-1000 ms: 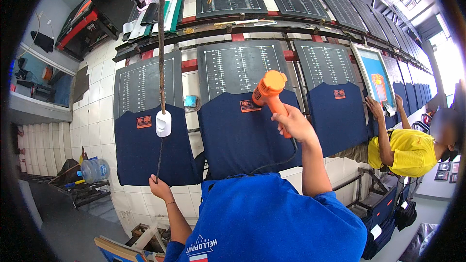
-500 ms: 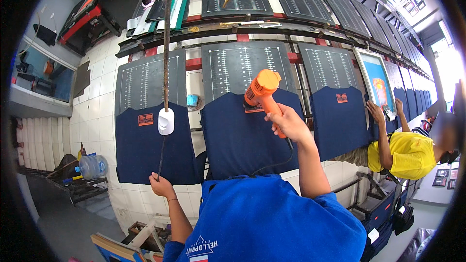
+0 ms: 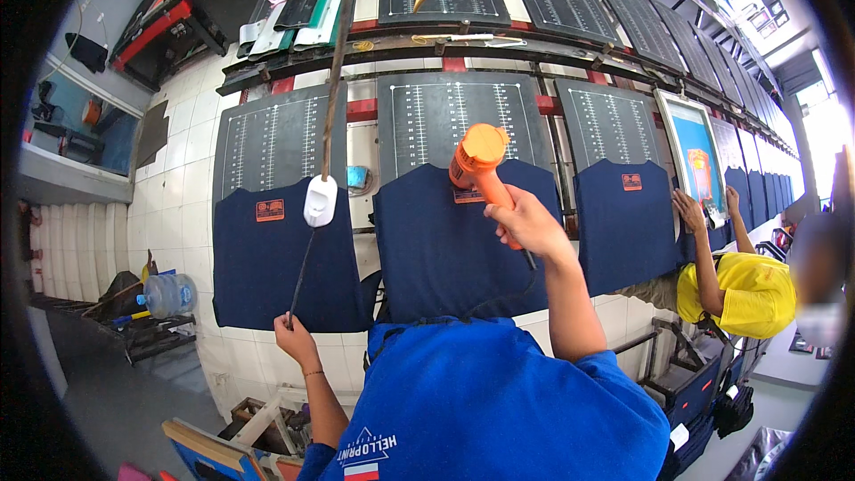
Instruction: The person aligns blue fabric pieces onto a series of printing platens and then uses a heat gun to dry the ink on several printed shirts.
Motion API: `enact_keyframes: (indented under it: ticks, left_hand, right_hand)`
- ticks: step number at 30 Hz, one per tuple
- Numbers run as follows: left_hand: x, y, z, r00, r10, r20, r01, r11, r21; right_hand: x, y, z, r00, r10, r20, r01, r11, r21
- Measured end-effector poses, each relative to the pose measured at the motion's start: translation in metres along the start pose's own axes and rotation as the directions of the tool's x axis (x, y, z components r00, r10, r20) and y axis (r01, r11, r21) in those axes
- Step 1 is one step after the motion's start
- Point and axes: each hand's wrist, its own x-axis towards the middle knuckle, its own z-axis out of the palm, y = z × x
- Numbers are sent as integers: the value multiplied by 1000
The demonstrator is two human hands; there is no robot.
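My right hand (image 3: pixel 537 230) is wrapped round the handle of an orange hair dryer (image 3: pixel 482 147), held over the orange print on the middle navy shirt (image 3: pixel 427 258). The dryer covers part of that print. Down at the left, my left hand (image 3: pixel 298 344) pinches a dark cord (image 3: pixel 304 274) just beyond the bottom edge of the left navy shirt (image 3: pixel 267 276). That cord runs up to a white plastic socket (image 3: pixel 320 201), which hangs from a thicker cable (image 3: pixel 333 98) above the left shirt.
Black ruled printing boards (image 3: pixel 454 116) stand in two rows. To the right, a person in a yellow shirt (image 3: pixel 744 294) holds a framed screen (image 3: pixel 663 116) beside another navy shirt (image 3: pixel 625 232). A water jug (image 3: pixel 167 296) lies at far left; a wooden frame (image 3: pixel 205 454) stands lower left.
The white socket has swung right and slightly upward, and its cable now slants more. My right hand and the dryer have barely shifted. My left hand keeps hold of the cord.
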Motion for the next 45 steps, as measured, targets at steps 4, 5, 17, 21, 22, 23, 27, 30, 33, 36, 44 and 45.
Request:
enact_keyframes:
  ticks: [4, 5, 17, 21, 22, 23, 27, 30, 33, 36, 44, 45]
  left_hand:
    - [-3, 14, -9, 984, 108, 142, -120, 990, 79]
    - [-5, 19, -8, 976, 142, 168, -160, 982, 98]
    - [13, 90, 1, 803, 516, 298, -497, 856, -141]
    - [84, 101, 37, 877, 412, 246, -425, 905, -1]
    - [106, 82, 57, 890, 404, 212, -435, 892, 122]
    - [126, 66, 73, 897, 401, 184, -437, 866, 243]
    - [156, 92, 107, 915, 317, 250, -395, 829, 395]
    - [156, 103, 117, 905, 340, 255, -420, 804, 421]
    - [142, 117, 123, 833, 420, 360, -545, 739, 397]
    - [155, 97, 120, 850, 427, 309, -525, 741, 419]
    - [156, 97, 123, 834, 433, 341, -545, 743, 388]
    - [159, 96, 123, 846, 423, 325, -527, 756, 389]
  right_hand:
    - [-11, 3, 1, 1000, -9, 9, 9, 1000, 14]
    - [-13, 3, 1, 1000, -3, 22, 3, 1000, 7]
    - [-23, 1, 3, 999, 43, 19, -42, 998, -51]
    - [-23, 8, -4, 999, 25, 43, -26, 1000, 10]
    - [-24, 5, 2, 1000, 4, 22, -3, 999, -41]
    - [-26, 3, 8, 1000, -18, -4, 18, 996, -87]
    - [-28, 14, 2, 999, -37, 11, 37, 998, 41]
    - [-37, 15, 6, 993, -40, -109, 45, 998, 44]
    - [-36, 25, -6, 999, -1, -55, 4, 998, 58]
    - [-40, 22, -10, 992, -29, -124, 35, 998, 44]
    - [-48, 28, -15, 980, -29, -199, 44, 996, 73]
    - [-49, 27, -12, 973, -28, -231, 34, 999, 23]
